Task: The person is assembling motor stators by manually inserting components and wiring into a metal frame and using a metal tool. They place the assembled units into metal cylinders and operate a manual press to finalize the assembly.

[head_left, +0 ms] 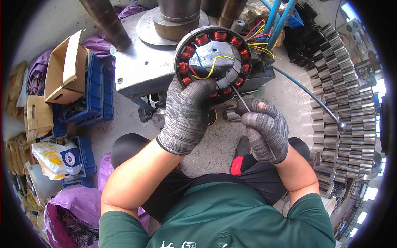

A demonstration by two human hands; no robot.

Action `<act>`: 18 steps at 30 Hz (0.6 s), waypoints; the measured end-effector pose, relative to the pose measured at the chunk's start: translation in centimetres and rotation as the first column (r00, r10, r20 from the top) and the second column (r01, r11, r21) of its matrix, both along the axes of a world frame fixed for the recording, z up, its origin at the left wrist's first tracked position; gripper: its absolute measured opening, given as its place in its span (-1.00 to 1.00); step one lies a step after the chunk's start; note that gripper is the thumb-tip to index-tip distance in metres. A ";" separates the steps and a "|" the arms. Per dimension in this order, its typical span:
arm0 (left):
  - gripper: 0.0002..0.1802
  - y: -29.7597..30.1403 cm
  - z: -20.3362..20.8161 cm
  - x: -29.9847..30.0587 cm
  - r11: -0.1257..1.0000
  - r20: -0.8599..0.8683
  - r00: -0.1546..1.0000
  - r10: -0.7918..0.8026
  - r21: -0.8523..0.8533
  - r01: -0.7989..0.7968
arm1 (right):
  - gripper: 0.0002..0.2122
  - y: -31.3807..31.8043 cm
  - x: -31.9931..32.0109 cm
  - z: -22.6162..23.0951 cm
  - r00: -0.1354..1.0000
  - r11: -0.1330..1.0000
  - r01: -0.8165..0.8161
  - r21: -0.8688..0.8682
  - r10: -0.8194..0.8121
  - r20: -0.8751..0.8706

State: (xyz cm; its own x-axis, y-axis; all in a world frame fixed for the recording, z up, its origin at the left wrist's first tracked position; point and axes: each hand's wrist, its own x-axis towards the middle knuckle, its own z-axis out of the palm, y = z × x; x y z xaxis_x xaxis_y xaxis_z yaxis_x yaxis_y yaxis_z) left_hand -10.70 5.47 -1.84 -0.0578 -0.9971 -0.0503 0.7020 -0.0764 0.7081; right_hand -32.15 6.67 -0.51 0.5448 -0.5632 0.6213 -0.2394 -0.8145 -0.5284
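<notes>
A ring-shaped motor stator [180, 58] with several red copper coils is held up in front of the metal press bed. My left hand [185, 111], in a grey knit glove, grips its lower left rim, the thumb lying over the coils. Blue, red and yellow lead wires [215, 66] run across its open middle. My right hand [264, 130], gloved too, with a hole at one finger, is closed round a thin metal rod [240, 98]. The rod's tip meets the stator's lower inner edge, beside a grey pole face. Its other end shows below my fist.
Behind the stator stands the press bed [138, 68] with thick columns. Stacked metal cylinders [345, 107] fill the right side, and a blue lever with a ball end [341, 126] reaches toward them. Blue crates [108, 93], a cardboard box [66, 70] and purple sacks [78, 198] stand at left.
</notes>
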 end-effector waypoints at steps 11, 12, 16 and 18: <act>-0.71 -2.3 -1.2 0.6 0.973 -0.023 0.988 0.152 0.180 -0.145 | -0.66 1.5 -0.7 1.8 0.985 0.985 -0.171 0.000 0.171 0.013; -0.71 -2.5 -1.6 0.8 0.960 -0.102 0.982 0.161 0.248 -0.132 | -0.71 0.9 -0.3 1.2 0.988 0.988 -0.144 -0.049 0.146 0.053; -0.69 -2.0 -2.0 1.4 0.958 -0.206 0.973 0.103 0.285 -0.042 | -0.81 -0.4 -0.2 1.1 0.998 0.998 -0.058 0.008 0.058 -0.008; -0.67 -1.6 -1.7 1.0 0.964 -0.188 0.978 0.090 0.264 -0.038 | -0.81 -0.7 -0.3 0.9 0.999 0.999 -0.040 -0.011 0.040 -0.013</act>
State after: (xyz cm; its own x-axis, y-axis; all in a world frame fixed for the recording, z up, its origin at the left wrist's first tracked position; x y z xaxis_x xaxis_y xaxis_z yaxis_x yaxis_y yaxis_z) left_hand -9.67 3.88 -3.55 -0.0289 -0.9535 -0.3000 0.8348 -0.1881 0.5175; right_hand -32.49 5.98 0.42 0.5748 -0.5338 0.6203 -0.2130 -0.8295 -0.5163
